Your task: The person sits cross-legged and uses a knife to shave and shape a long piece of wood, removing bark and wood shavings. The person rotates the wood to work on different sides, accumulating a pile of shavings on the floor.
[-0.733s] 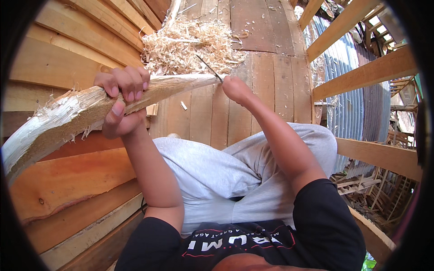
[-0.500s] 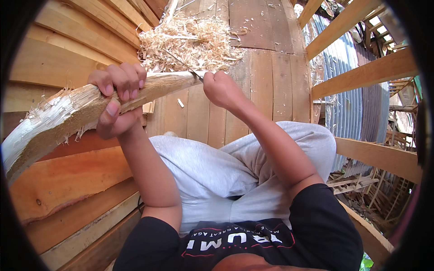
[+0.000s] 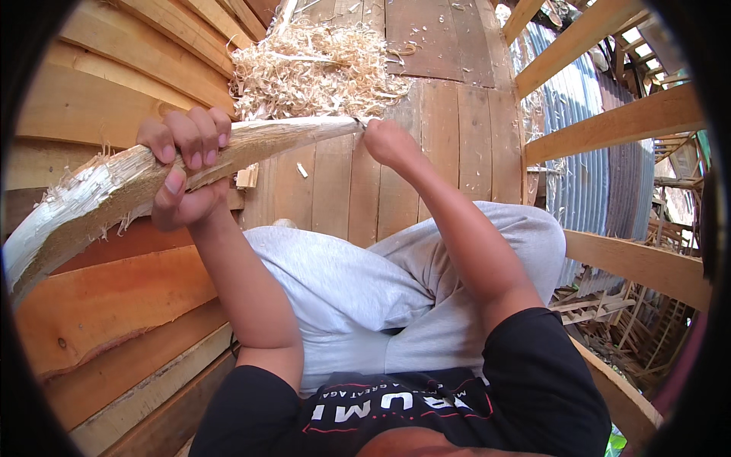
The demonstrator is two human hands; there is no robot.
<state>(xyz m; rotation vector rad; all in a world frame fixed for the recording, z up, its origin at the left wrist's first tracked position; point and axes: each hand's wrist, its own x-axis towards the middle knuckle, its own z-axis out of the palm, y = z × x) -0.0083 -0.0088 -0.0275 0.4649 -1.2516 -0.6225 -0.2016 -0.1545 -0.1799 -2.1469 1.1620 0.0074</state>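
A long, curved piece of pale wood [image 3: 282, 137], thick and frayed at the left and narrowing to the right, slants across in front of me. My left hand [image 3: 186, 156] is wrapped round its middle, fingers over the top and thumb below. At the thin right end, my right hand [image 3: 391, 143] is closed round a knife [image 3: 359, 123]. Only a short dark part of the blade shows there, against the wood's tip; the handle is hidden in my fist.
A heap of curly wood shavings [image 3: 316, 72] lies on the plank floor [image 3: 442, 129] beyond the wood. Stacked boards [image 3: 99, 103] form a wall on the left. Wooden rails [image 3: 609, 122] run along the right, with corrugated metal sheets [image 3: 586, 167] outside. A small wood block [image 3: 247, 176] sits near my left wrist.
My right hand and the knife have slid right along the wood to its thin tip. My left hand and the wood have shifted slightly left.
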